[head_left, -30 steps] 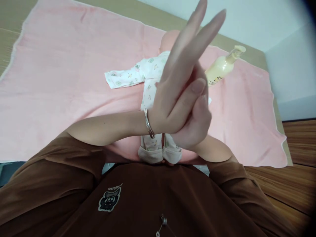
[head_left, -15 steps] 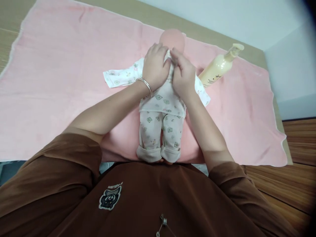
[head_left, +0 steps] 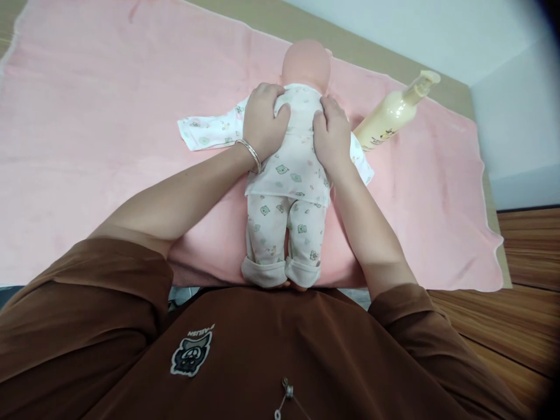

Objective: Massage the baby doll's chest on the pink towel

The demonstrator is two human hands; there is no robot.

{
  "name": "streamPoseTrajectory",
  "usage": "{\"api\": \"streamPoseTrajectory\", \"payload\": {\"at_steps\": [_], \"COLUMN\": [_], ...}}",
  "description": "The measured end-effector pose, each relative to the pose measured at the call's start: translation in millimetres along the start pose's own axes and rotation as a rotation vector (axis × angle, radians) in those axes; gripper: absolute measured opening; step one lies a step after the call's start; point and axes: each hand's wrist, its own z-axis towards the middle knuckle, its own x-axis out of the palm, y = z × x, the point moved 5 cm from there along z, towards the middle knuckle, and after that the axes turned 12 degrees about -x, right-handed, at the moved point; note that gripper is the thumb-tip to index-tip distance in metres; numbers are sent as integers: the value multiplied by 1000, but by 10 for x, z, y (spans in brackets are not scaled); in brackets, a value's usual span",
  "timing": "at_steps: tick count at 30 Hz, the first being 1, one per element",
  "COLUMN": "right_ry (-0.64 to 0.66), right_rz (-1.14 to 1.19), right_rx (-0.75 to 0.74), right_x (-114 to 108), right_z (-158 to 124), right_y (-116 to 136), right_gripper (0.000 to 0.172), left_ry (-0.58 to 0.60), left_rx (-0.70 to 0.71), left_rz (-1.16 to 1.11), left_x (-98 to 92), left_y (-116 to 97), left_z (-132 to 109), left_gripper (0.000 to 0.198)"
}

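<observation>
Doll: pale vinyl baby doll (head_left: 297, 157) in white printed pyjamas, at your 12 on the pink towel (head_left: 109, 146).
Left hand (head_left: 265, 119): fingers together, resting on its torso.
Right hand (head_left: 332, 137): likewise, fingers together.
Pressure: keep both palms light, even.
Nearby: cream plastic pump bottle (head_left: 396, 111), at 2.

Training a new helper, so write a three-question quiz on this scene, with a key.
1. True or false: the pump bottle is nearer the right hand than the left hand.
2. What is the left hand resting on?
A) The doll's printed top
B) The pump bottle
C) The bare towel
3. Fill in the blank: the metal bangle is on the ____ wrist.

Key: 1 true; 2 A; 3 left.
</observation>
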Motion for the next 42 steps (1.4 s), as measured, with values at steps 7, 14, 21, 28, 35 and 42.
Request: {"api": "streamPoseTrajectory", "payload": {"at_steps": [7,14,21,28,35,42], "right_ry": [107,109,79,118,77,82], "right_rz": [-193,-19,-200,-42,-114,-229], "right_rx": [-161,-116,-93,-203,72,-62], "right_x": [-36,-42,-53,-9,-66,-90], "right_z": [-121,78,-176,38,4,-112], "right_y": [604,210,659,294,190,572], "right_gripper": [53,52,53,49,60,47], "left_ry": [53,82,54,64,161,241], "left_rx": [-6,-5,7,-7,-39,-28], "left_rz": [-47,-14,-9,8,105,269], "left_x": [-52,-2,7,1,38,-4], "left_y": [22,36,30,18,33,-92], "left_z": [-13,-8,-32,-41,22,10], "left_gripper": [31,30,30,32,35,37]}}
